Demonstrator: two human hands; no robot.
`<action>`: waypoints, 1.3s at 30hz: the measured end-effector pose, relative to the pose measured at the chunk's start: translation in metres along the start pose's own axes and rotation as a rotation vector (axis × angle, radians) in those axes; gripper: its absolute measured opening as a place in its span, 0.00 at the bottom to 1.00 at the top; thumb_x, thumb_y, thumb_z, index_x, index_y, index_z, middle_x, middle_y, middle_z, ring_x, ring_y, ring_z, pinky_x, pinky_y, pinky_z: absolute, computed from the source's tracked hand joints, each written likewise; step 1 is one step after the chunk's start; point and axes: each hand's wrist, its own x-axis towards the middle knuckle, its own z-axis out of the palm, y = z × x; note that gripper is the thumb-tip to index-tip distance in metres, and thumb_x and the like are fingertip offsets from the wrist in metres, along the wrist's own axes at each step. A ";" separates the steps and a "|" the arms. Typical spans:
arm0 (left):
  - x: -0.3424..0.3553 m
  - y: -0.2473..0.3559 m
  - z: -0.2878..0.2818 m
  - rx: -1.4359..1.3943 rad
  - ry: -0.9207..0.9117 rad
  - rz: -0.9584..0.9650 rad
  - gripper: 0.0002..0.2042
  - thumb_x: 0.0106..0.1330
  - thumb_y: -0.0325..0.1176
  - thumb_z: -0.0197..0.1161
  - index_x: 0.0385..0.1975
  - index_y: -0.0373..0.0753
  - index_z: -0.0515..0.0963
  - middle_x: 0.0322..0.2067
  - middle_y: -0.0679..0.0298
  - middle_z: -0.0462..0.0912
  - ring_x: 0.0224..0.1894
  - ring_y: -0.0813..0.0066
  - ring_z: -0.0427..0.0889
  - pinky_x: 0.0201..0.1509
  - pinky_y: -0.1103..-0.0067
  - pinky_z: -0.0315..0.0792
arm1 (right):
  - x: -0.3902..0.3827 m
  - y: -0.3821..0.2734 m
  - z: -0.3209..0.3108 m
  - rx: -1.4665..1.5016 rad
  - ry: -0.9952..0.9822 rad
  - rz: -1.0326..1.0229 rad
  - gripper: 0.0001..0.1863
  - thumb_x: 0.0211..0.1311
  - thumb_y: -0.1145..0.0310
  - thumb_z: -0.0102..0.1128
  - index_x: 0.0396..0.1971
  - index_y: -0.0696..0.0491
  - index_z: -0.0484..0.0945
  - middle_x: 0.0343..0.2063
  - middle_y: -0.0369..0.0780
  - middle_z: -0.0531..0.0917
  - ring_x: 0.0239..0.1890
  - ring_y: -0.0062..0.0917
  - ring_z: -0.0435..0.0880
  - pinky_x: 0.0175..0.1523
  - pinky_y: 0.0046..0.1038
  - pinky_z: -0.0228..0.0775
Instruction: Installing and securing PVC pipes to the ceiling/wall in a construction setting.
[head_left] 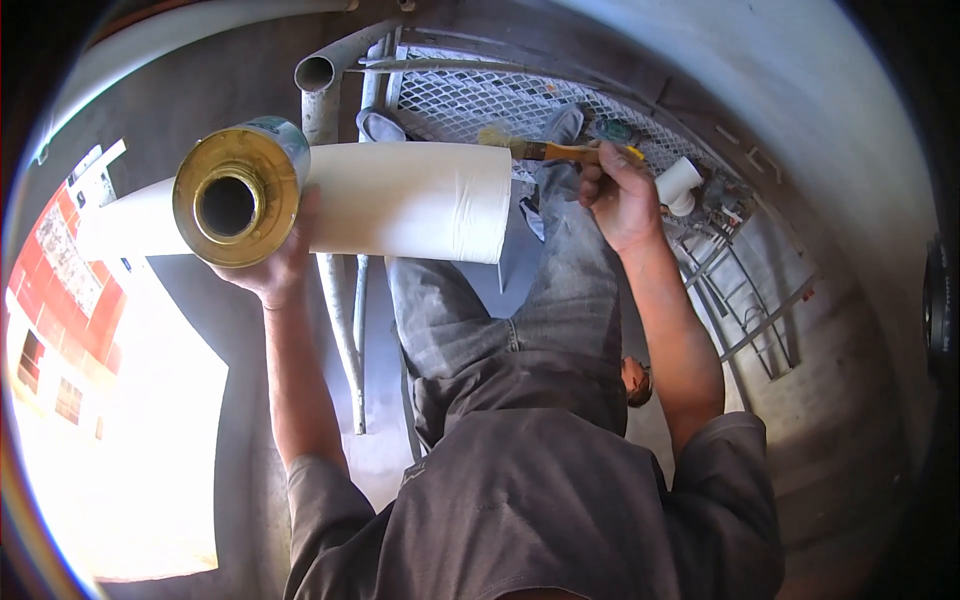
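Observation:
My left hand (284, 268) is closed round a metal can (183, 217) with a gold-coloured top and a round open mouth tilted toward me. Behind the can, a wide white plastic pipe (410, 200) stretches across from the left, and I cannot tell whether my left fingers touch it too. In my right hand (622, 198) I pinch a paintbrush (560, 152) by its yellow handle. Its pale bristles lie at the upper corner of the pipe's right end; whether they touch the plastic is unclear.
A metal mesh platform (470, 92) spans the space ahead, with scaffold tubes (320, 110) on its left. To the right are a white pipe fitting (679, 184) and a metal frame (745, 300). Bright light comes through an opening (130, 420) at left.

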 end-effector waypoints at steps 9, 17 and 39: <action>0.000 -0.004 -0.001 0.058 -0.016 0.022 0.33 0.42 0.37 0.80 0.50 0.36 0.72 0.42 0.64 0.81 0.44 0.71 0.81 0.53 0.73 0.74 | -0.018 -0.068 0.047 -0.389 -0.388 -0.346 0.10 0.63 0.67 0.60 0.37 0.59 0.78 0.23 0.36 0.77 0.24 0.19 0.76 0.29 0.21 0.69; 0.001 0.000 0.003 0.042 -0.005 0.042 0.34 0.41 0.36 0.80 0.51 0.37 0.73 0.43 0.64 0.81 0.44 0.70 0.82 0.54 0.72 0.75 | 0.014 -0.068 0.057 -0.648 -0.357 -0.303 0.09 0.62 0.67 0.56 0.34 0.57 0.75 0.22 0.36 0.75 0.22 0.19 0.74 0.27 0.21 0.67; 0.002 -0.002 -0.001 0.008 -0.012 0.004 0.40 0.39 0.37 0.82 0.54 0.35 0.69 0.48 0.61 0.78 0.49 0.68 0.79 0.60 0.71 0.71 | -0.054 0.092 -0.032 0.469 -0.025 0.429 0.11 0.63 0.61 0.54 0.29 0.53 0.74 0.24 0.37 0.77 0.26 0.25 0.76 0.33 0.26 0.69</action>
